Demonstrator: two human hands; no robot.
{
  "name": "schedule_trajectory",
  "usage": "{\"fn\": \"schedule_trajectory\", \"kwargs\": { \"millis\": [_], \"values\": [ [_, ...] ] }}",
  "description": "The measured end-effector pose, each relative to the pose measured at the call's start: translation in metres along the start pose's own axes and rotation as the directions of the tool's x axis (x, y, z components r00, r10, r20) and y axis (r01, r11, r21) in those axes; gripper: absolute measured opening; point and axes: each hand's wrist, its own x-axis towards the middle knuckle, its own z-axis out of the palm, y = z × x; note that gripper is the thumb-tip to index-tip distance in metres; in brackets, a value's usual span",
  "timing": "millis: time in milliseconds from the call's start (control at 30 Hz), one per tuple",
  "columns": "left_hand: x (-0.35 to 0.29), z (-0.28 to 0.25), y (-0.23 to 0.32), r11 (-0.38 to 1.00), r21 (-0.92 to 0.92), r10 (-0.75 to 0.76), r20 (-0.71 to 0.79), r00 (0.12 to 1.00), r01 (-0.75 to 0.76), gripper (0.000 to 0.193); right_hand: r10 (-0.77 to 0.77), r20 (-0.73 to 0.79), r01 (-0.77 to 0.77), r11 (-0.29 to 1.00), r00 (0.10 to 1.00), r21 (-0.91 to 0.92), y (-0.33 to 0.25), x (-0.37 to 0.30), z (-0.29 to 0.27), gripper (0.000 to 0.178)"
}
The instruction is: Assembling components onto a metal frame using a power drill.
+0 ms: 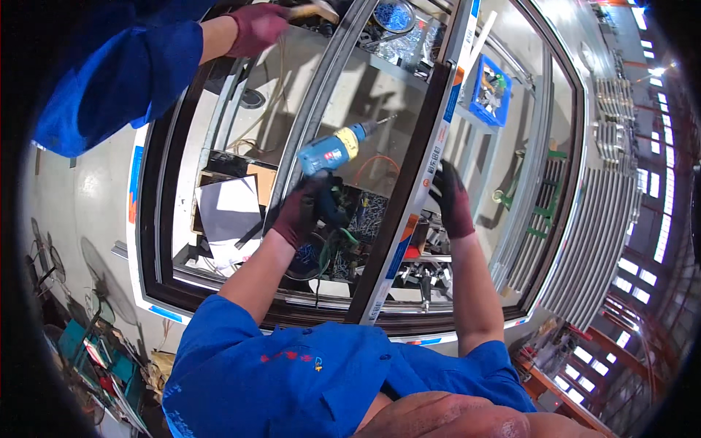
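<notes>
My left hand, in a maroon glove with dark fingers, grips a blue and yellow power drill by its handle. Its long bit points up and to the right, over the gap left of a dark crossbar. White printed film runs along that bar's right side. Beside the film is my right hand, gloved alike, its fingers apart and reaching toward the bar. Whether the fingertips touch it I cannot tell. The bar belongs to a large dark window-like frame lying flat before me.
A co-worker's gloved hand at the upper left holds a pale tool. Beneath the frame are screws, a blue bin, a bowl of blue bits and a grey sheet. Metal profiles lie at the right.
</notes>
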Motion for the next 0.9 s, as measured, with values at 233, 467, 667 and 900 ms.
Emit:
{"fn": "schedule_trajectory", "kwargs": {
  "millis": [233, 467, 667, 900],
  "values": [
    [-0.006, 0.058, 0.104, 0.968, 0.092, 0.233, 0.003, 0.972, -0.232, 0.040, -0.409, 0.002, 0.347, 0.772, 0.913, -0.532, 0.005, 0.052, 0.059, 0.041],
    [0.077, 0.081, 0.184, 0.764, 0.402, 0.424, 0.276, 0.862, -0.505, 0.044, -0.240, -0.178, 0.133, 0.873, 0.954, -0.469, -0.040, 0.028, 0.093, 0.048],
    [0.170, 0.058, 0.209, 0.749, 0.412, 0.312, 0.470, 0.826, -0.518, 0.038, -0.284, -0.146, 0.219, 0.910, 0.948, -0.353, -0.041, 0.028, 0.099, 0.046],
    [0.223, 0.058, 0.202, 0.971, 0.104, 0.169, 0.333, 0.928, -0.214, 0.029, -0.242, -0.151, 0.188, 0.934, 0.958, -0.304, -0.035, 0.033, 0.091, 0.041]
  ]
}}
